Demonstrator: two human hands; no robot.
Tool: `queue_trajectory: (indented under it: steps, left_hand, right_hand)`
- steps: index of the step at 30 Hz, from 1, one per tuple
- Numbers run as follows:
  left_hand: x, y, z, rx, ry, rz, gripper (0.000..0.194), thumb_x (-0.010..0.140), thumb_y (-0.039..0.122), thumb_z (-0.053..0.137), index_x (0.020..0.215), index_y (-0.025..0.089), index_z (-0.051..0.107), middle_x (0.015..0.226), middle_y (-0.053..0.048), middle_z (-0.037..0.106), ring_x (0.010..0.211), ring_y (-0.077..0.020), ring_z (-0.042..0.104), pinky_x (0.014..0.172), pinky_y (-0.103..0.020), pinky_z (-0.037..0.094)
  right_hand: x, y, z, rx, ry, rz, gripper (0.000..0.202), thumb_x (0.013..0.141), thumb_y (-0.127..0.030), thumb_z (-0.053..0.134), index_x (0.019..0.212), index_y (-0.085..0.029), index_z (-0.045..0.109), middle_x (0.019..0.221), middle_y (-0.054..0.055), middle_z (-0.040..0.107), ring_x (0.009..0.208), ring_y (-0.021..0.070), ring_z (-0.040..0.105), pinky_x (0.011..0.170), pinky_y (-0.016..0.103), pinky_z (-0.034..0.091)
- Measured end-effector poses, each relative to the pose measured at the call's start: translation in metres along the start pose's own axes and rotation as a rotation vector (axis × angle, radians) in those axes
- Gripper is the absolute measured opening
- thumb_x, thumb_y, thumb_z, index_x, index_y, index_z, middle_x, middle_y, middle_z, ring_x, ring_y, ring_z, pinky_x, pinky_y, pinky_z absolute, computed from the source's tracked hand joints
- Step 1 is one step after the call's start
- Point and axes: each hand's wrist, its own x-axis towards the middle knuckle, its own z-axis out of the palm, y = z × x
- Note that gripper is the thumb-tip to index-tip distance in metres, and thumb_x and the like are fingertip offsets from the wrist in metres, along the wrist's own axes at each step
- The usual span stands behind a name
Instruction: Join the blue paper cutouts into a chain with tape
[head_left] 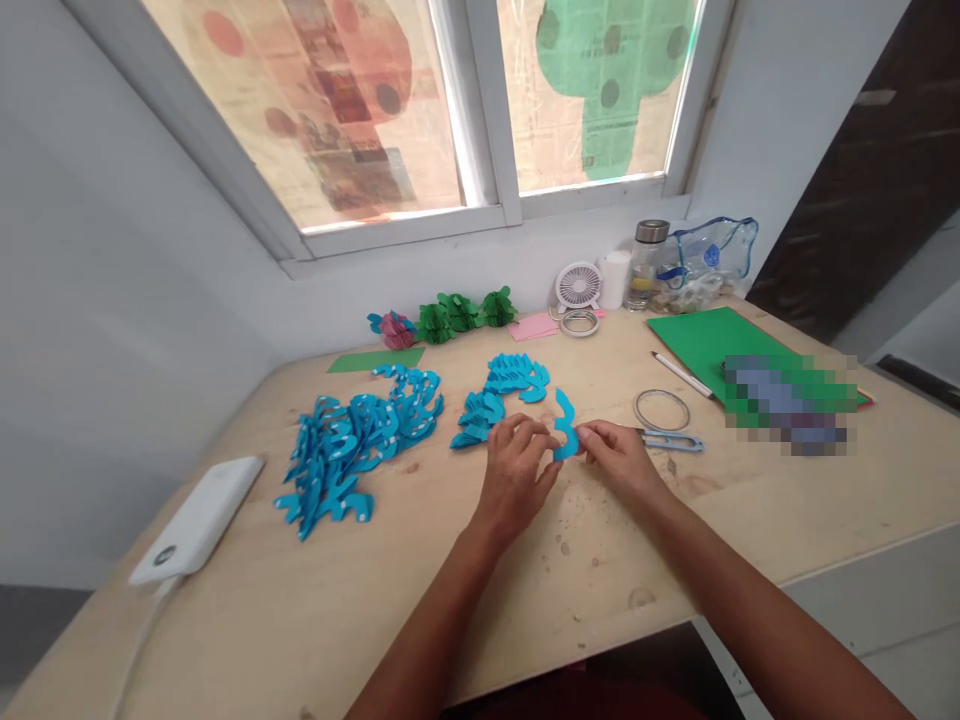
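A wavy blue paper cutout (565,430) stands between my two hands, over the front middle of the wooden table. My left hand (516,465) is curled, with its fingertips at the paper's left edge. On the other side, my right hand (619,455) pinches the right edge between thumb and fingers. Just beyond my left hand are a small bunch of blue cutouts (480,415) and a fanned row of them (517,374). Farther left lies a large heap of blue cutouts (360,430) with small white patches. Light-blue thread snips (675,441) rest beside my right hand.
Behind the snips are a metal ring (661,409), a white pen (682,374) and green sheets (727,340). Green paper figures (457,313), a small fan (578,287) and a glass bottle (643,268) line the wall. A white power bank (196,520) with a cable lies left.
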Motion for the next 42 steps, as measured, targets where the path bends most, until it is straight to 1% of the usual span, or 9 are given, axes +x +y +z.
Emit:
queue_trajectory:
  steps: [4, 10, 15, 21, 26, 28, 31, 35, 42]
  left_hand:
    - [-0.004, 0.009, 0.010, -0.200, -0.015, -0.059, 0.014, 0.074, 0.020, 0.059, 0.088, 0.020, 0.061, 0.095, -0.007, 0.063, 0.100, -0.0237, 0.052, 0.090, -0.043, 0.036]
    - [0.008, 0.008, 0.016, -0.907, 0.121, -0.757, 0.028, 0.069, 0.034, 0.063, 0.090, 0.015, 0.063, 0.085, -0.006, 0.065, 0.076, -0.0168, 0.060, 0.069, -0.030, 0.047]
    - [0.023, 0.012, 0.027, -1.289, 0.134, -0.998, 0.025, 0.055, 0.030, 0.073, 0.068, 0.013, 0.061, 0.066, 0.001, 0.059, 0.056, -0.0093, 0.054, 0.056, -0.024, 0.045]
    - [0.024, 0.006, 0.039, -1.423, 0.260, -1.055, 0.022, 0.052, 0.024, 0.072, 0.065, 0.014, 0.057, 0.060, 0.004, 0.054, 0.053, -0.0075, 0.050, 0.049, -0.021, 0.041]
    - [0.017, 0.003, 0.048, -1.309, 0.277, -1.005, 0.018, 0.056, 0.025, 0.068, 0.065, 0.015, 0.056, 0.057, 0.004, 0.052, 0.047, -0.0062, 0.046, 0.043, -0.018, 0.036]
    - [0.014, 0.005, 0.050, -1.249, 0.252, -0.970, 0.016, 0.057, 0.026, 0.067, 0.064, 0.014, 0.057, 0.057, 0.004, 0.051, 0.046, -0.0056, 0.045, 0.042, -0.017, 0.036]
    - [0.013, 0.006, 0.050, -1.208, 0.219, -0.950, 0.015, 0.059, 0.027, 0.065, 0.064, 0.014, 0.057, 0.057, 0.003, 0.052, 0.047, -0.0060, 0.045, 0.042, -0.017, 0.037]
    - [0.014, 0.005, 0.049, -1.197, 0.205, -0.960, 0.015, 0.059, 0.027, 0.064, 0.064, 0.015, 0.057, 0.057, 0.003, 0.052, 0.046, -0.0063, 0.045, 0.041, -0.016, 0.037]
    - [0.013, 0.004, 0.049, -1.219, 0.197, -0.955, 0.014, 0.058, 0.026, 0.065, 0.064, 0.015, 0.057, 0.057, 0.003, 0.051, 0.048, -0.0065, 0.046, 0.041, -0.016, 0.038]
  right_hand:
    - [0.003, 0.005, 0.001, 0.038, -0.010, 0.038, 0.022, 0.076, -0.035, 0.052, 0.065, -0.016, 0.057, 0.052, -0.004, 0.047, 0.049, 0.0094, 0.041, 0.049, 0.022, 0.031]
    - [0.002, 0.005, 0.003, -0.045, -0.074, 0.035, 0.019, 0.075, -0.030, 0.051, 0.064, -0.016, 0.056, 0.051, -0.005, 0.044, 0.048, 0.0083, 0.038, 0.047, 0.021, 0.027]
    - [0.003, 0.010, 0.005, -0.149, -0.094, 0.002, 0.021, 0.075, -0.028, 0.050, 0.058, -0.017, 0.052, 0.049, -0.006, 0.039, 0.048, 0.0080, 0.035, 0.046, 0.021, 0.024]
    - [0.002, 0.005, 0.000, -0.254, -0.072, -0.062, 0.024, 0.080, -0.032, 0.046, 0.064, -0.017, 0.057, 0.056, -0.003, 0.052, 0.053, 0.0098, 0.045, 0.051, 0.021, 0.031]
    - [0.007, 0.000, -0.026, -0.390, 0.189, -0.034, 0.021, 0.080, -0.032, 0.046, 0.076, -0.018, 0.062, 0.069, 0.001, 0.064, 0.063, 0.0139, 0.056, 0.057, 0.023, 0.038]
    - [0.009, -0.001, -0.041, -0.468, 0.230, -0.009, 0.021, 0.079, -0.029, 0.046, 0.081, -0.019, 0.064, 0.071, 0.002, 0.065, 0.067, 0.0154, 0.058, 0.058, 0.024, 0.039]
    - [0.009, -0.002, -0.057, -0.714, 0.195, 0.000, 0.019, 0.079, -0.025, 0.047, 0.084, -0.020, 0.065, 0.083, 0.003, 0.067, 0.072, 0.0161, 0.058, 0.061, 0.025, 0.038]
    - [0.005, 0.001, -0.061, -1.017, 0.133, -0.003, 0.022, 0.083, -0.021, 0.044, 0.089, -0.021, 0.066, 0.093, 0.005, 0.066, 0.085, 0.0184, 0.057, 0.067, 0.027, 0.036]
    - [0.007, 0.012, -0.054, -1.190, 0.108, -0.051, 0.023, 0.087, -0.022, 0.042, 0.090, -0.020, 0.065, 0.088, 0.008, 0.062, 0.086, 0.0196, 0.053, 0.067, 0.028, 0.033]
